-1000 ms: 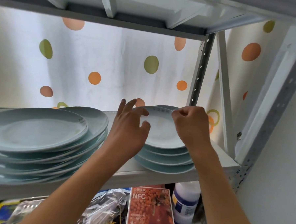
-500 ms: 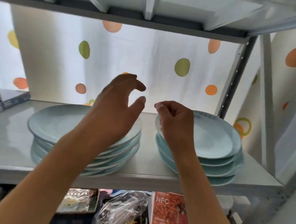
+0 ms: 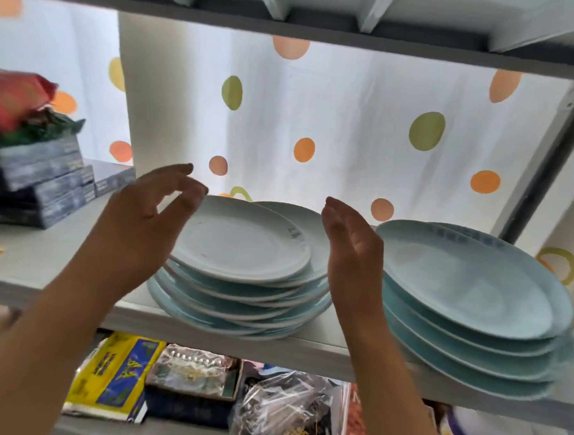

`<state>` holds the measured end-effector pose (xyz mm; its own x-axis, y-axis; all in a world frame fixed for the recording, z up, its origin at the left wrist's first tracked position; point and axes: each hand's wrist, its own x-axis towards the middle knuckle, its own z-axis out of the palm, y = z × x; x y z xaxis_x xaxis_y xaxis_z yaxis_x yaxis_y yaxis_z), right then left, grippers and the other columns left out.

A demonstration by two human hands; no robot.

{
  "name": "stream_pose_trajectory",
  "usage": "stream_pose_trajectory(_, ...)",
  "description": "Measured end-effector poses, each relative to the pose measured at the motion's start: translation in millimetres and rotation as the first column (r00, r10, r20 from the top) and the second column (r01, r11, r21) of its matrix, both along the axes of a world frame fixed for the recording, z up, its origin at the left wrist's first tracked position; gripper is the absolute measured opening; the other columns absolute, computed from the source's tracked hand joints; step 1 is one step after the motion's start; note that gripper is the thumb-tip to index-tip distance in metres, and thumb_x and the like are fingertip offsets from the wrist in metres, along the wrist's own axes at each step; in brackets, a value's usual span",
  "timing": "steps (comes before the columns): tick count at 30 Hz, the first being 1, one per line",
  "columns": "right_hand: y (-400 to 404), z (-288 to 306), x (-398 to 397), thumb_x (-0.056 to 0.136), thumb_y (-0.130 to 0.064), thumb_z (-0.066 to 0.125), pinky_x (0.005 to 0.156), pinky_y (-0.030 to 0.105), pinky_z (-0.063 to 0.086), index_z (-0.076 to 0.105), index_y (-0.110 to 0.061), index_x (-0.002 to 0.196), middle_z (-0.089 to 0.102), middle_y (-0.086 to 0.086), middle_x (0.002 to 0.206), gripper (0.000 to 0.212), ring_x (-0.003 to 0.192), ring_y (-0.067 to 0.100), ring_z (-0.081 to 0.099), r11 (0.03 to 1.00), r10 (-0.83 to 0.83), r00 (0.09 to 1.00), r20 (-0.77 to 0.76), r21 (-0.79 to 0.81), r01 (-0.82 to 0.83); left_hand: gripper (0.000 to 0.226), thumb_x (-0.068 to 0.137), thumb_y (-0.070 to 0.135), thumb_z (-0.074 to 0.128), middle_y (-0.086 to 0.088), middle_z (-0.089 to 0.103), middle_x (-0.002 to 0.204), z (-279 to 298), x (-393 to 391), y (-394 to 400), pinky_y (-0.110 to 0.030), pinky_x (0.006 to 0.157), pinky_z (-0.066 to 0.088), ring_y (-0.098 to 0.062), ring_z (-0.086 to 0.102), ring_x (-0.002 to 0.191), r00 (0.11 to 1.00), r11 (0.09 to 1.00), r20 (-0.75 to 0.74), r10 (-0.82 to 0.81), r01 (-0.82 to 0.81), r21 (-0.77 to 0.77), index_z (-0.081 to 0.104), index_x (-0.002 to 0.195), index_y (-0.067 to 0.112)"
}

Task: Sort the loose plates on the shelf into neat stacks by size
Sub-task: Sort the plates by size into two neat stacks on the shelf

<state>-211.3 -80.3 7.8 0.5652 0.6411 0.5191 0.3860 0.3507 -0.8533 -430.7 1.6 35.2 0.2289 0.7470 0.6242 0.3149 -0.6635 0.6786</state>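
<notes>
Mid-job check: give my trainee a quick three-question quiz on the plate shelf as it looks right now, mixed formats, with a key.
1. True or false: the left hand grips a plate.
2. Multiple choice: the right hand is (A) between the two stacks, (B) under the shelf, (C) on the dark boxes.
3. Fill in: the top plates of the middle stack sit ___ rather than squarely aligned.

Key: 1 false, its fingers are spread beside the stack, holding nothing. 2 A, with the right stack on its other side. 3 offset.

light: bright, backlit through curtain (image 3: 317, 119) | blur: slight motion | edges: wide-angle bending
</notes>
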Motion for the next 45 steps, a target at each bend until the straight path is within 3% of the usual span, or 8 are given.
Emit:
stream_pose_trajectory(6,6.6,-4.4,13.6,0.094,-0.041,0.055,0.1,0.022,0.038,0.065,-0.023,0.126,0.064,-0.012,0.128,0.037,0.119,0.001,0.055,0.997,-0.041,0.997,-0.069,-0.072,0.036,0.029,0.084,0.052,0.048,0.02,0.052,0.137,-37.6,-3.3,-2.6,0.0,0.089,0.029,0.014,0.045,0.121,0.979,0.994,0.194,0.056,-0.037,-0.1,0.064,0.106,0.042)
stream_pose_trajectory(9,9.0,-6.6,19.0,0.094,-0.045,0.052,0.088,0.014,0.035,0.068,-0.032,0.115,0.065,-0.03,0.115,0.029,0.104,-0.015,0.055,0.987,0.02,0.996,-0.086,-0.156,-0.033,0.036,0.084,0.05,0.045,0.024,0.048,0.14,-47.1,-0.8,-5.4,-0.003,0.088,0.027,0.021,0.043,0.118,0.959,0.986,0.272,0.081,-0.037,-0.161,0.062,0.115,0.044)
stream_pose_trajectory(11,9.7,-9.2,21.2,0.091,-0.05,0.052,0.089,0.016,0.036,0.068,-0.035,0.111,0.064,-0.035,0.11,0.029,0.103,-0.019,0.054,0.981,0.035,0.995,-0.098,-0.187,-0.053,0.037,0.086,0.052,0.042,0.025,0.048,0.138,-53.4,2.1,-7.7,-0.011,0.097,0.029,0.015,0.043,0.121,0.951,0.981,0.299,0.076,-0.018,-0.192,0.058,0.118,0.048)
stream_pose_trajectory(14,11.9,-14.9,23.2,0.079,-0.061,0.053,0.104,0.029,0.036,0.058,-0.028,0.133,0.059,-0.016,0.134,0.063,0.125,0.003,0.051,0.97,0.037,0.988,-0.147,-0.231,-0.071,0.04,0.086,0.059,0.037,0.018,0.053,0.137,-59.5,5.1,-10.3,-0.036,0.108,0.035,-0.006,0.048,0.127,0.944,0.973,0.319,0.08,-0.005,-0.229,0.052,0.123,0.053)
stream_pose_trajectory(20,12.5,-19.2,22.7,0.077,-0.06,0.057,0.112,0.046,0.035,0.062,-0.028,0.129,0.063,-0.01,0.131,0.062,0.126,0.014,0.054,0.97,0.138,0.937,-0.32,-0.146,-0.192,0.043,0.09,0.061,0.027,0.013,0.056,0.135,-66.5,5.0,-4.9,-0.053,0.11,0.035,-0.016,0.05,0.128,0.929,0.97,0.36,0.08,0.01,-0.242,0.052,0.124,0.052)
stream_pose_trajectory(31,18.7,-28.0,23.3,0.068,-0.055,0.065,0.106,0.053,0.04,0.054,-0.034,0.128,0.059,-0.002,0.132,0.064,0.124,0.023,0.054,0.962,0.186,0.892,-0.411,-0.108,-0.251,0.04,0.091,0.049,0.028,0.019,0.058,0.126,-69.4,16.5,-5.0,-0.042,0.11,0.035,-0.008,0.05,0.123,0.893,0.97,0.433,0.123,-0.015,-0.245,0.057,0.119,0.045)
stream_pose_trajectory(40,19.7,-28.1,27.7,0.088,-0.057,0.05,0.107,0.05,0.041,0.062,-0.016,0.126,0.066,0.006,0.124,0.057,0.118,0.024,0.061,0.971,0.202,0.876,-0.439,-0.024,-0.236,0.04,0.092,0.048,0.028,0.034,0.057,0.118,-68.5,20.1,-6.0,-0.031,0.104,0.036,0.0,0.049,0.12,0.891,0.967,0.427,0.152,-0.046,-0.249,0.058,0.117,0.046)
stream_pose_trajectory(45,22.5,-28.5,32.8,0.09,-0.052,0.051,0.107,0.049,0.041,0.066,-0.019,0.121,0.071,0.005,0.118,0.048,0.112,0.025,0.065,0.927,0.283,0.804,-0.523,-0.067,-0.37,0.037,0.092,0.047,0.031,0.019,0.06,0.123,-69.0,19.2,-2.2,-0.042,0.107,0.038,-0.009,0.051,0.122,0.892,0.971,0.428,0.144,-0.043,-0.236,0.06,0.114,0.047)
